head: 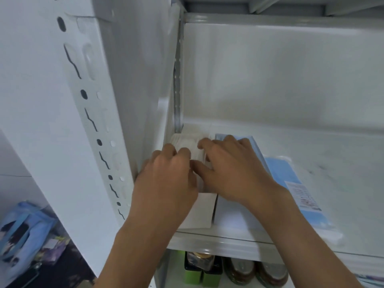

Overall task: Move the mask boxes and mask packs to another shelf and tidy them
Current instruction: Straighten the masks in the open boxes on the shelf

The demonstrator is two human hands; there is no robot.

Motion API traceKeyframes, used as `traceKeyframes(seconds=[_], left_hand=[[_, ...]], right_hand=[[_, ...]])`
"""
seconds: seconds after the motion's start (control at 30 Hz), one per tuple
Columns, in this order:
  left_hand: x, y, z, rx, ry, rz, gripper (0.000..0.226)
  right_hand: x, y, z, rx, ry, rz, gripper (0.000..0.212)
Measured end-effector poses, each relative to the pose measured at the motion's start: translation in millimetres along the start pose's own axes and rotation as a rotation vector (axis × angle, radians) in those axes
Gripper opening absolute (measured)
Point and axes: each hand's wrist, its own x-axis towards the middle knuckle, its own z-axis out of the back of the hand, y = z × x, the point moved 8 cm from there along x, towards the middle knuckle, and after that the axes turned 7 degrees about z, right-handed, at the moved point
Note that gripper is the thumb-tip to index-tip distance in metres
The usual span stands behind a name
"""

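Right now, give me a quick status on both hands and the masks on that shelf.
Left hand and right hand both on the white mask stack, fingers curled over it. Blue mask pack flat alongside on the shelf. Nothing blocking.

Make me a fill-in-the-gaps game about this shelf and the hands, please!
1. Both hands, left hand and right hand, are on the stack of ____ masks.
2. The flat pack lying to the right of the white box is light ____.
3. The mask stack sits in the shelf's far ____ corner.
4. The small tins on the shelf below are ____.

Missing words: white; blue; left; green
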Motion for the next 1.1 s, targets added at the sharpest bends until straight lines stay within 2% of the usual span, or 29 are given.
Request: traceKeyframes(seconds=[0.07, 0.13, 0.23, 0.33, 0.4, 0.47, 0.53, 0.6, 0.67, 0.77, 0.83, 0.93, 1.03, 1.1], left_hand=[[6.1, -0.7, -7.0, 0.081, 0.081, 0.01, 0.019], [13.5, 4.5, -8.4, 0.063, 0.135, 0.061, 0.023], [17.5, 6.2, -11.5, 0.039, 0.161, 0.095, 0.029], [16.2, 8.1, -8.5, -0.08, 0.081, 0.118, 0.029], [14.3, 8.1, 0.5, -0.177, -0.038, 0.104, 0.026], [9.6, 2.3, 7.2, -0.217, -0.112, 0.06, 0.022], [5.0, -2.3, 5.2, -0.214, -0.118, 0.033, 0.015], [1.8, -2.5, 0.3, -0.129, -0.087, 0.033, 0.01], [-1.2, 0.6, 0.8, -0.141, -0.099, 0.035, 0.018], [-3.7, 1.8, 8.0, -0.182, -0.15, 0.033, 0.025], [-1.8, 2.6, 0.1, -0.093, -0.059, 0.033, 0.028], [1.5, 3.2, -7.3, 0.01, 0.064, 0.045, 0.014], [10.8, 0.5, -7.4, 0.11, 0.071, 0.033, 0.036], [16.3, 0.0, -7.9, 0.186, 0.089, 0.045, 0.041]], right_hand=[[9.5, 2.0, -6.3, 0.017, 0.025, 0.012, 0.038], [15.0, -4.0, -17.1, 0.096, 0.091, -0.009, 0.032], [17.7, -18.9, -22.3, 0.342, 0.087, -0.1, 0.027], [20.1, -23.3, -15.6, 0.612, -0.021, -0.143, 0.028], [20.6, -26.1, -15.3, 0.686, -0.02, -0.173, 0.028], [19.7, -25.8, -20.3, 0.583, 0.078, -0.18, 0.033], [18.6, -20.3, -24.1, 0.306, 0.157, -0.135, 0.039], [17.6, -11.7, -20.2, 0.096, 0.099, -0.084, 0.039], [15.3, -8.0, -12.6, 0.007, -0.014, -0.077, 0.036], [9.6, -11.4, -7.6, 0.048, -0.111, -0.03, 0.026], [6.2, -10.8, -12.9, 0.099, -0.07, 0.038, 0.029], [3.0, -8.0, -22.4, 0.111, 0.031, 0.079, 0.028], [0.5, -4.9, -19.0, 0.17, 0.002, 0.112, 0.025], [-2.5, 0.1, -14.5, 0.256, -0.023, 0.169, 0.024]])
